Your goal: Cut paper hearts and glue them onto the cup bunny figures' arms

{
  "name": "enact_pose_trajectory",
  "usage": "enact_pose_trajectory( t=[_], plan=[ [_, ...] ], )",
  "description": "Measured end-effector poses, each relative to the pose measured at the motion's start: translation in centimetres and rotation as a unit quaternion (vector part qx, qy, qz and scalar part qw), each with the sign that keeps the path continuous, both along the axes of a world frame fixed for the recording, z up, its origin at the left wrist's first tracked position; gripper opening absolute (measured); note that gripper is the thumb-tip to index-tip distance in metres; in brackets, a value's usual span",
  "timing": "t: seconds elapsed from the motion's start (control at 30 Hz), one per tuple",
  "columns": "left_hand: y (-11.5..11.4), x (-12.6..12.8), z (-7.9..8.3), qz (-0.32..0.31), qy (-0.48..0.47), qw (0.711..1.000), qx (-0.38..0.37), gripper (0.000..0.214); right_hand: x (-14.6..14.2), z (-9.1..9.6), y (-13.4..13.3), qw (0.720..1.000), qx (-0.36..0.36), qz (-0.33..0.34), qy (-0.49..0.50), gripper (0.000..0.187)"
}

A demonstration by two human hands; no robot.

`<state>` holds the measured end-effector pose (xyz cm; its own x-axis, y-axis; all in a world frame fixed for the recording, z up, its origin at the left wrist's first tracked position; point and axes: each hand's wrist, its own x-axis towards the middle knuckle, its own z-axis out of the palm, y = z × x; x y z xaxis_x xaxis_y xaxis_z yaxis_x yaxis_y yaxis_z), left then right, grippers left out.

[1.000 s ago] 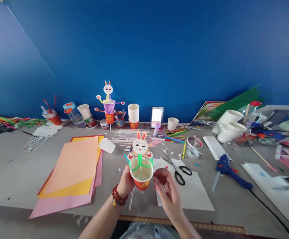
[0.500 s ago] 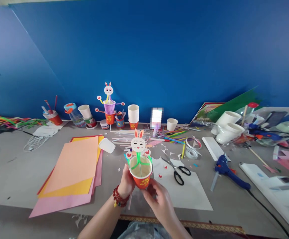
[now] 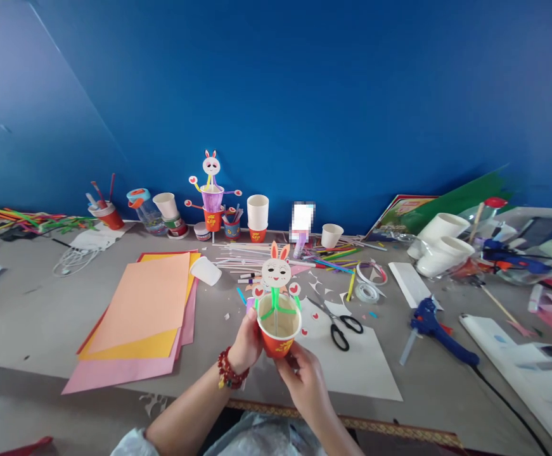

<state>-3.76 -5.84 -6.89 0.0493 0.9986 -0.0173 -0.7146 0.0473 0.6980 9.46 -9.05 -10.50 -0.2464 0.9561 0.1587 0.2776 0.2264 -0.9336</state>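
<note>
Between both hands I hold a red paper cup above the table, its open mouth tilted toward me. From the cup rises a white paper rabbit head with orange-pink ears, on green pipe-cleaner-like stems. Two small white discs with red hearts stand at the ends of its green arms. My left hand wraps the cup's left side. My right hand grips it low on the right, near the base. Black-handled scissors and white paper with small heart discs lie just right of the cup.
Coloured paper sheets lie on the left, near a tipped white cup. A similar purple-and-red rabbit figure stands at the back. On the right are a blue glue gun, its cord, a tape roll and a white power strip.
The cup with its rabbit figure and both hands sit slightly farther right in view. The camera has shifted a little. My grip on the cup looks the same.
</note>
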Motion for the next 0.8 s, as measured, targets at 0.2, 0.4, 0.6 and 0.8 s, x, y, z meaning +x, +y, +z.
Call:
enact_pose_trajectory(
  t=[0.2, 0.4, 0.6, 0.8],
  plan=[
    [-0.1, -0.1, -0.5, 0.002, 0.005, 1.0, -0.003, 0.061, 0.2, -0.3, 0.2, 1.0, -0.01, 0.007, 0.011, 0.013],
    [-0.2, -0.3, -1.6, -0.007, -0.003, 1.0, -0.018, 0.066, 0.4, -0.4, 0.1, 1.0, -0.016, 0.015, 0.02, 0.015],
    [-0.4, -0.2, -2.1, 0.028, 0.011, 1.0, -0.009, 0.06, 0.4, -0.6, 0.0, 0.999, -0.016, 0.012, 0.03, 0.016],
    [-0.6, -0.1, -2.2, 0.02, 0.019, 1.0, -0.015, 0.064, 0.6, -0.5, -0.1, 1.0, -0.013, 0.006, 0.027, 0.017]
  ],
)
